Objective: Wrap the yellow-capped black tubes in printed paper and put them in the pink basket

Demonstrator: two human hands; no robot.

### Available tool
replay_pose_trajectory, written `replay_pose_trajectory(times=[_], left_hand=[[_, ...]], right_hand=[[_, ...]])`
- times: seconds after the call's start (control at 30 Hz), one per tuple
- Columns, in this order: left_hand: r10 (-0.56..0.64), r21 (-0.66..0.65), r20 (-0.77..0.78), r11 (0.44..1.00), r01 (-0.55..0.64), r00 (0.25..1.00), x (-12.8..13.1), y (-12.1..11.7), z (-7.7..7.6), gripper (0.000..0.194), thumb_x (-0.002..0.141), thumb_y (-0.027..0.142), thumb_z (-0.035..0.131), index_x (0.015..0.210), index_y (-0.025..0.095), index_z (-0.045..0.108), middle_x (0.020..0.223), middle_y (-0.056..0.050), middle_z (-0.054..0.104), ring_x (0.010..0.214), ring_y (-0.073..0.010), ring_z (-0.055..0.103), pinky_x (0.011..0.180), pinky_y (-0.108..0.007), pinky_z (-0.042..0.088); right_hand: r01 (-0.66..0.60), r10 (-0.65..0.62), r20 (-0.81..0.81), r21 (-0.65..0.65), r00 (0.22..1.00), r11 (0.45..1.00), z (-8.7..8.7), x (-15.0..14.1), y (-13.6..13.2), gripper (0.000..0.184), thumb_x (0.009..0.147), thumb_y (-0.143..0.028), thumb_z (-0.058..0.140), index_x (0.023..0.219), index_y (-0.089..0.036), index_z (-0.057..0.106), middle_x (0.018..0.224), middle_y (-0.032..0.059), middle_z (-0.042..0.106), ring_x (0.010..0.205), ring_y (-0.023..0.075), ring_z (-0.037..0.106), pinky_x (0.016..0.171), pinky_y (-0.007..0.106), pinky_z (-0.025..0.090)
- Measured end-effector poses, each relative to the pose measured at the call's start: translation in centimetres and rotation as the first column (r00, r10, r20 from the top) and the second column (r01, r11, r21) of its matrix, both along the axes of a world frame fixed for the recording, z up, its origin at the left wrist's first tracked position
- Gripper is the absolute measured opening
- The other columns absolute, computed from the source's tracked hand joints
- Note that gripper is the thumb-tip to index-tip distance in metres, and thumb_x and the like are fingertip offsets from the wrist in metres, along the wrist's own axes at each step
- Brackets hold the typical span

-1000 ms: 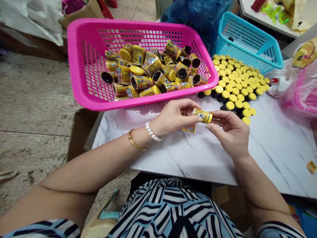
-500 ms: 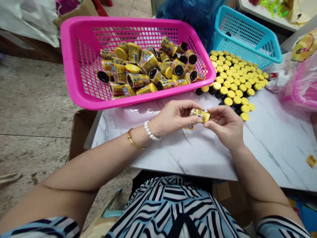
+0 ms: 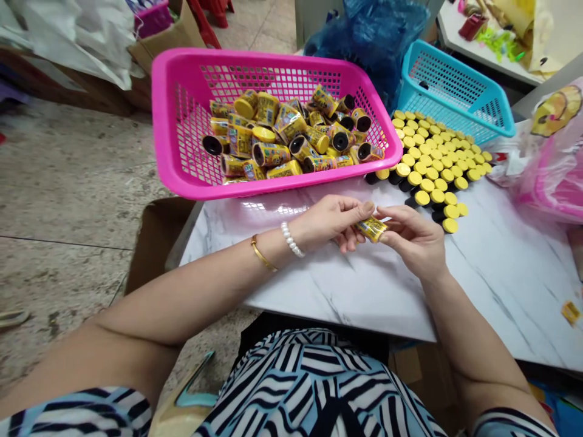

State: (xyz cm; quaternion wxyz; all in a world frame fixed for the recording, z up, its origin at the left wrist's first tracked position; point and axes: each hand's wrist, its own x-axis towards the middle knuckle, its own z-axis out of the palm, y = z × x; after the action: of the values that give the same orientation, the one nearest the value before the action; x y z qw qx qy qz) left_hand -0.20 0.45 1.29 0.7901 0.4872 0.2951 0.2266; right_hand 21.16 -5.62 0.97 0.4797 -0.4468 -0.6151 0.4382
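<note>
A small canister in a yellow printed wrapper point(image 3: 372, 229) lies tilted between my hands above the white marbled table point(image 3: 328, 279). My left hand point(image 3: 330, 221) closes on its left end, thumb on top and fingers curled below. At its other end, the thumb and fingers of my right hand point(image 3: 415, 238) pinch it. Part of the canister is hidden by my fingers. Just right of my right hand stand many black canisters with yellow caps point(image 3: 437, 165), close together. Behind my left hand, a pink basket point(image 3: 277, 188) holds several yellow-wrapped canisters point(image 3: 273, 155), lying in a heap.
A blue basket point(image 3: 460, 112) stands behind the capped canisters, beside a dark blue plastic bag point(image 3: 368, 48). At the right are a pink container under clear plastic point(image 3: 555, 170) and a small yellow scrap point(image 3: 570, 312). A cardboard box point(image 3: 159, 243) sits below the table's left edge.
My left thumb has moved onto the top of the canister, and the left fingers have curled beneath it. The canister has turned slightly, and the camera view has shifted.
</note>
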Motion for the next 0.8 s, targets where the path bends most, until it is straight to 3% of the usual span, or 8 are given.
replay_pose_trajectory(times=[0.13,0.2,0.3,0.37,0.4,0.6,0.7,0.8], left_hand=[[0.228,0.367,-0.002,0.906,-0.211,0.974,-1.0,-0.4,1.7,0.055,0.086,0.066,0.078,0.103,0.015,0.069,0.081,-0.006,0.074,0.063,-0.0155,0.069,0.057,-0.028,0.056],[0.478,0.661,0.053,0.641,-0.390,0.877,-2.3,0.3,3.1,0.044,0.090,0.056,0.078,0.113,0.019,0.070,0.096,-0.008,0.076,0.089,-0.0211,0.074,0.074,-0.034,0.060],[0.701,0.911,0.165,0.162,-0.380,0.694,-4.3,2.1,4.9,0.040,0.093,0.044,0.079,0.127,0.026,0.067,0.117,-0.006,0.075,0.129,-0.0286,0.061,0.104,-0.044,0.053],[0.756,0.957,0.207,-0.024,-0.289,0.622,-5.0,2.7,5.1,0.043,0.092,0.040,0.078,0.131,0.025,0.065,0.123,-0.006,0.073,0.137,-0.0301,0.052,0.113,-0.049,0.045],[0.766,0.971,0.189,-0.052,-0.233,0.615,-5.1,2.6,4.9,0.042,0.093,0.039,0.077,0.131,0.024,0.065,0.123,-0.007,0.073,0.136,-0.0301,0.052,0.114,-0.049,0.044],[0.463,0.918,-0.396,0.190,0.347,0.793,-2.4,-0.2,1.0,0.011,0.094,0.025,0.070,0.098,0.018,0.077,0.093,-0.009,0.070,0.090,-0.0232,0.065,0.084,-0.035,0.051],[0.377,0.844,-0.529,0.322,0.428,0.760,-1.2,0.3,-0.8,0.008,0.090,0.021,0.072,0.087,0.017,0.077,0.088,-0.007,0.068,0.080,-0.0195,0.063,0.075,-0.030,0.048],[0.367,0.845,-0.522,0.347,0.407,0.770,-0.9,1.2,-1.6,0.019,0.094,0.028,0.070,0.080,0.016,0.076,0.084,-0.006,0.066,0.076,-0.0178,0.062,0.069,-0.029,0.045]], right_hand=[[0.102,-0.151,0.221,0.217,0.964,0.971,1.3,1.4,0.0,0.041,0.088,-0.034,0.084,0.128,-0.035,0.077,0.117,0.0045,0.076,0.085,0.0187,0.077,0.073,0.036,0.068],[0.258,-0.412,0.353,0.408,0.840,0.876,2.3,3.1,0.3,0.029,0.091,-0.036,0.080,0.119,-0.032,0.080,0.112,0.0062,0.078,0.083,0.0204,0.075,0.071,0.038,0.065],[0.364,-0.688,0.496,0.600,0.530,0.713,2.8,5.8,1.0,0.024,0.096,-0.041,0.072,0.112,-0.027,0.082,0.108,0.0109,0.078,0.089,0.0263,0.072,0.079,0.046,0.063],[0.324,-0.708,0.613,0.629,0.351,0.706,2.2,7.0,1.8,0.026,0.095,-0.041,0.071,0.111,-0.024,0.081,0.106,0.0129,0.077,0.099,0.0313,0.070,0.087,0.051,0.060],[0.291,-0.686,0.669,0.621,0.286,0.727,1.7,7.3,2.2,0.025,0.094,-0.041,0.072,0.110,-0.023,0.080,0.106,0.0132,0.076,0.103,0.0332,0.068,0.090,0.052,0.058],[0.194,-0.570,0.808,0.541,0.147,0.818,-0.7,7.1,3.2,0.024,0.086,-0.033,0.077,0.105,-0.020,0.072,0.109,0.0156,0.071,0.105,0.0343,0.058,0.087,0.049,0.052],[0.179,-0.557,0.819,0.533,0.138,0.827,-0.6,6.9,3.3,0.021,0.088,-0.029,0.073,0.106,-0.019,0.067,0.111,0.0161,0.070,0.107,0.0344,0.056,0.088,0.050,0.051],[0.169,-0.551,0.819,0.527,0.160,0.833,-0.6,6.9,3.4,0.018,0.089,-0.026,0.069,0.106,-0.020,0.065,0.110,0.0156,0.070,0.108,0.0348,0.055,0.090,0.050,0.050]])
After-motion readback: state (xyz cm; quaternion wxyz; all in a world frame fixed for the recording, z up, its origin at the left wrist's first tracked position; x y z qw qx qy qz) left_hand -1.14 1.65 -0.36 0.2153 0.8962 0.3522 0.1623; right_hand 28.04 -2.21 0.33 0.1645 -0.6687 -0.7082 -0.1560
